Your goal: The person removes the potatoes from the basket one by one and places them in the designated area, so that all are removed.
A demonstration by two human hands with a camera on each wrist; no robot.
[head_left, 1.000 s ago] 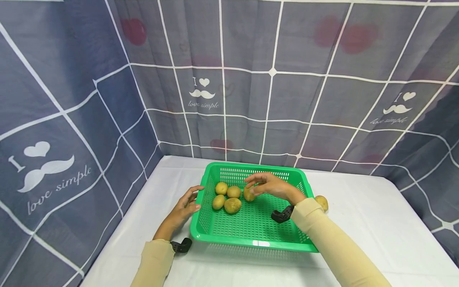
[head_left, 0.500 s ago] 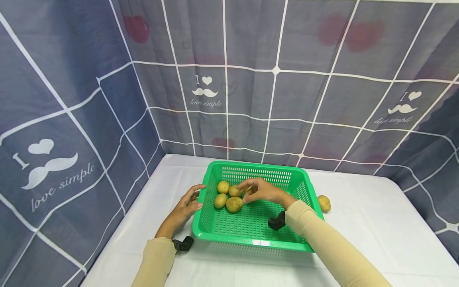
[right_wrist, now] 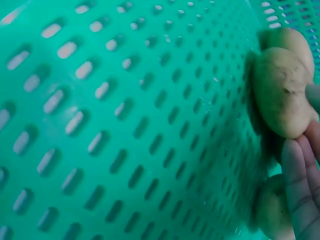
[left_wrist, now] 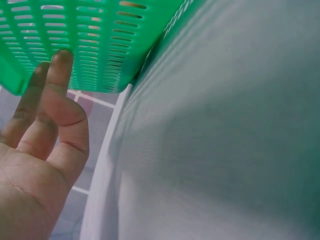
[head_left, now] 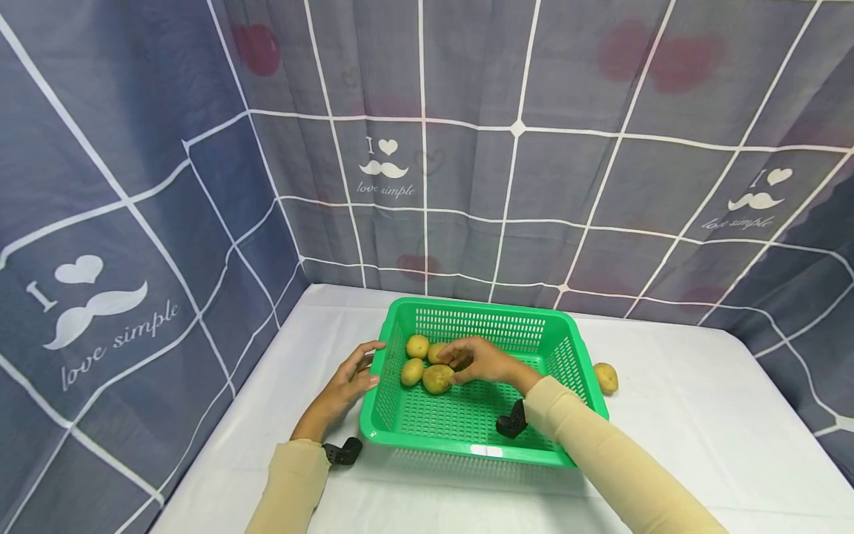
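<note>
A green perforated plastic basket (head_left: 467, 450) stands on the white table. In its left half lie several potatoes, among them a larger brownish potato (head_left: 437, 380). My right hand (head_left: 487, 361) reaches in and pinches this potato between thumb and fingers; in the right wrist view the potato (right_wrist: 281, 95) rests against the basket floor, fingertips at its end. Another potato (right_wrist: 276, 207) lies beside those fingers, hidden from the head view by the hand. My left hand (head_left: 343, 382) is at the basket's outer left wall, its fingertips (left_wrist: 62, 60) touching or very near the slots.
One potato (head_left: 606, 378) lies outside on the white tabletop (head_left: 694, 415), just right of the basket. Dark checked curtains (head_left: 467, 170) hang behind and at the left. A black wrist device (head_left: 512, 420) is on the right wrist, another (head_left: 343, 451) on the left.
My right hand has moved left from a potato in the middle of the basket to the larger brownish potato. The left hand stays at the basket's side. The view has shifted slightly.
</note>
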